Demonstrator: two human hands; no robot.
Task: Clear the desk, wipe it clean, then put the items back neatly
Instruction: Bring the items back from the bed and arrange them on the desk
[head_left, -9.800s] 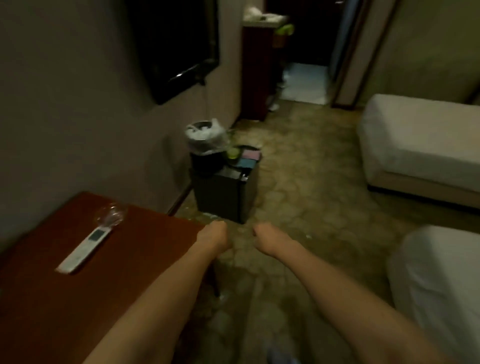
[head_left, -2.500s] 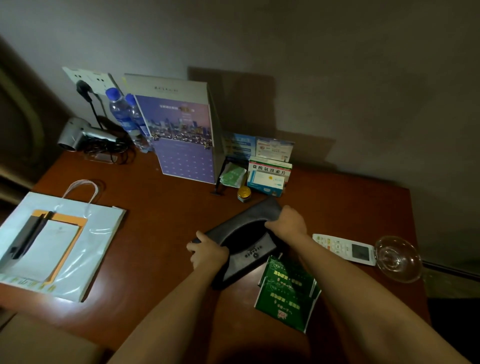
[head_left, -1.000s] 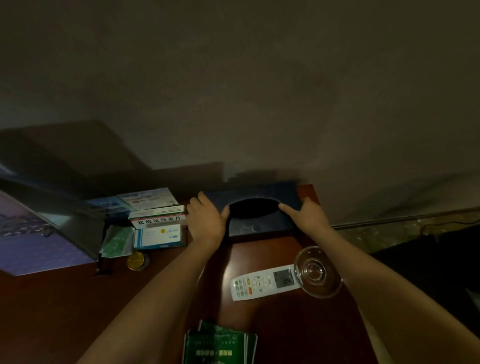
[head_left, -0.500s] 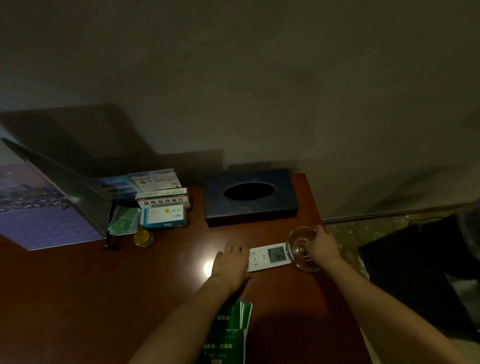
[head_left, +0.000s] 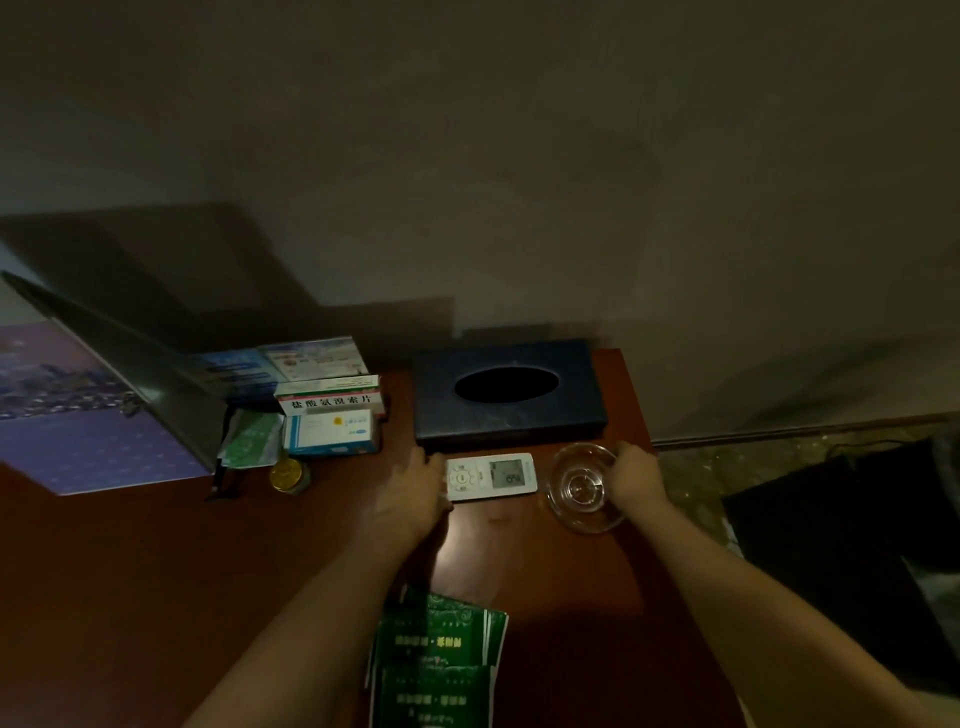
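The wooden desk (head_left: 156, 597) lies under both hands. The dark blue tissue box (head_left: 509, 397) sits just beyond them. The left hand (head_left: 410, 499) grips the left end of the white remote control (head_left: 491, 475). The right hand (head_left: 636, 475) holds the right rim of the glass ashtray (head_left: 584, 488), between the hands.

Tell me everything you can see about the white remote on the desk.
The remote is a slim white plastic bar lying flat on the brown desk, just in front of the dark tissue box. A grey screen sits toward its right end, round buttons further left. The left hand covers its left end; the glass ashtray sits just right of it.
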